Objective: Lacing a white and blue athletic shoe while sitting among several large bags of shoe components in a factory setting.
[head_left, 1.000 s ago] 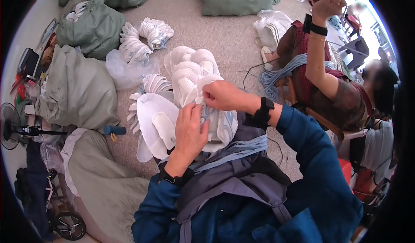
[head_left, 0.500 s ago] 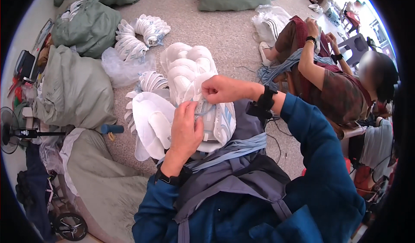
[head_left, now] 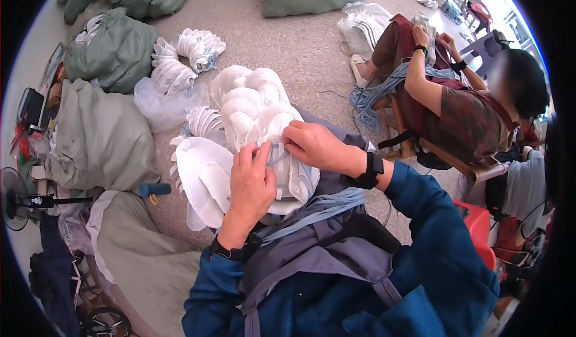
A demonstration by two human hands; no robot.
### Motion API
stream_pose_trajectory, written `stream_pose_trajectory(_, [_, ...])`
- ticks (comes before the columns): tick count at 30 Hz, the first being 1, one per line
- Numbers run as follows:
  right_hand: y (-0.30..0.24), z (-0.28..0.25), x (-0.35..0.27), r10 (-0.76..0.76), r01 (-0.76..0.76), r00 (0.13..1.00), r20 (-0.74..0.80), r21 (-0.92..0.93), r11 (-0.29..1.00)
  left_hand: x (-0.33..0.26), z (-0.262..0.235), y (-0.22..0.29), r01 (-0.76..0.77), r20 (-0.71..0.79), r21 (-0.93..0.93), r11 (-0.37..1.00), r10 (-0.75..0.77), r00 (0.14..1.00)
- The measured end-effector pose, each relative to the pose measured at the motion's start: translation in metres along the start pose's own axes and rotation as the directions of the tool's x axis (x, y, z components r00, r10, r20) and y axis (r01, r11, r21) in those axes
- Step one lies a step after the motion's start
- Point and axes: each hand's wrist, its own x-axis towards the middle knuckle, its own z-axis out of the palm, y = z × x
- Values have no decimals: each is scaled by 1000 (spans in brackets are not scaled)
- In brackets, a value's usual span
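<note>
On the person's lap, against the grey apron [head_left: 312, 259], lies a white shoe upper [head_left: 288, 175] with pale blue trim, and both hands work at its top edge. The left hand [head_left: 251, 187] rests flat over the upper, its fingers [head_left: 259, 156] close together and pinched on the trim, while the right hand [head_left: 312, 145] comes in from the other side with fingers curled tight on the same edge. Half a second ago the left hand sat a little lower and the right stood farther from it (the two have since drawn together over one spot), which suggests the fine part of the work on this piece is under way. A bundle of light blue laces [head_left: 318, 208] trails from under the upper across the apron. Just beyond, a stack of white uppers [head_left: 249, 100] rests on the floor [head_left: 288, 43], with a curved row of more white pieces [head_left: 183, 52] farther off, green-grey sacks [head_left: 99, 139] to the left, and another seated person [head_left: 462, 97] busy at the right.
</note>
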Motion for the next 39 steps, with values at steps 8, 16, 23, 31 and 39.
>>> stream_pose_trajectory(8, [8, -7, -3, 130, -139, 985, 110, 81, 987, -3, 7, 2, 25, -57, -5, 1000, -26, 998])
stream_pose_trajectory(16, [15, -7, 7, 329, -287, 902, -279, 181, 941, 11, 3, 5, -66, -47, 49, 997, 68, 997])
stream_pose_trajectory(23, [32, 22, 22, 472, -447, 832, -291, 150, 882, 6, -13, 6, -69, 93, -123, 990, 81, 992])
stream_pose_trajectory(31, [40, 28, 20, 438, -398, 838, -325, 186, 898, -7, -9, 2, -196, 129, -151, 969, 216, 968])
stream_pose_trajectory(39, [26, 11, -14, 254, -217, 822, -509, 133, 967, -39, -14, 18, -103, -76, 62, 993, 107, 991])
